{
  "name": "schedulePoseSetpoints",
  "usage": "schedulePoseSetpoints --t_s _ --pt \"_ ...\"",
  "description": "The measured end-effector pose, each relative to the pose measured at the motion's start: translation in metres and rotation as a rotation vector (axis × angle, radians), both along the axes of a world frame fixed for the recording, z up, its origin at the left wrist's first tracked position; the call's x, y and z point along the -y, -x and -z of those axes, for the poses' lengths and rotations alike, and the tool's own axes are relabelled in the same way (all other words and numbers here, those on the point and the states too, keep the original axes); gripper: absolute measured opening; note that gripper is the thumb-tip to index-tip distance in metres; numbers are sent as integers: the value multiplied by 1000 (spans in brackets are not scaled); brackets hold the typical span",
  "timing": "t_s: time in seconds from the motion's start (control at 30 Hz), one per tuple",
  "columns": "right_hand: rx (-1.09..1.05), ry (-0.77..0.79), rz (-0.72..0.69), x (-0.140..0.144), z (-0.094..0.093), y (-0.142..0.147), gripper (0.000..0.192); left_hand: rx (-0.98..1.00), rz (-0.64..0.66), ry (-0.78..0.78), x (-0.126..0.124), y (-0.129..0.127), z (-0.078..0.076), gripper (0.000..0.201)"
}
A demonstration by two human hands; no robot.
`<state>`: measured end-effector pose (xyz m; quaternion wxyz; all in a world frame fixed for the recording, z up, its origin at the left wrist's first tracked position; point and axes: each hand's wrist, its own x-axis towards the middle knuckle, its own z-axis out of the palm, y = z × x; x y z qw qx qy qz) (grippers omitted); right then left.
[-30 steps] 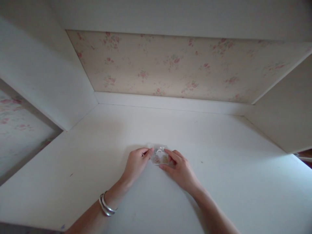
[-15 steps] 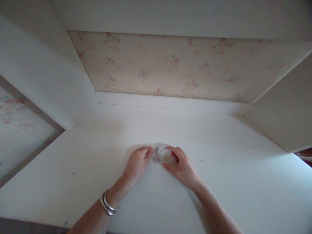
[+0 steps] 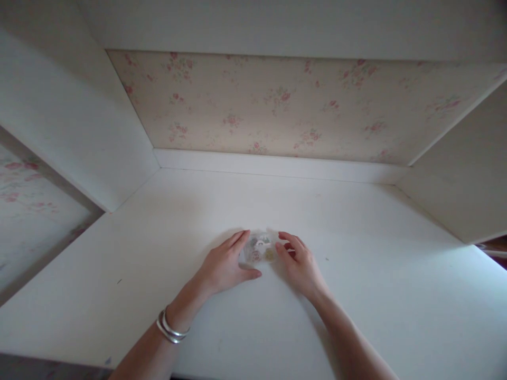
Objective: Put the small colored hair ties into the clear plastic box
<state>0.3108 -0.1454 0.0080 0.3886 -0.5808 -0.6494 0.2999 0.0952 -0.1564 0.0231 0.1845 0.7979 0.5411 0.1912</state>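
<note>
**Two hands frame a small clear box on a white counter**

Head view: A wide white counter (image 3: 356, 295) fills the lower half of the frame, boxed in by white side panels and a back wall of pale wallpaper with pink flowers (image 3: 277, 105) across the upper middle.

Just below the centre of the frame lies a small clear plastic box (image 3: 260, 247), flat on the counter, with tiny pale and reddish pieces showing through it; what they are is too small to tell.

The left hand (image 3: 225, 265) comes in from the lower left, palm down, fingers stretched forward along the box's left edge and thumb spread toward the lower centre. It rests loose against the box, not closed round it. Silver bangles (image 3: 170, 328) circle its wrist.

The right hand (image 3: 301, 262) enters from the lower right, fingers gently curled, tips touching the box's right edge, also relaxed rather than gripping. Set on either side, the hands seem to steady the box in place.
</note>
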Motion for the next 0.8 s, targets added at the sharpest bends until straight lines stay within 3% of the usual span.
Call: schedulePoseSetpoints --t_s 0.2,0.5,0.8 --pt "-17 87 -47 2 -4 2 38 16 -9 -29 -2 -4 1 78" --pt "62 54 -77 4 -10 2 33 0 -20 -53 -4 -6 4 73" --pt "57 -51 -104 6 -5 6 32 15 -19 -13 -1 -5 -1 71"
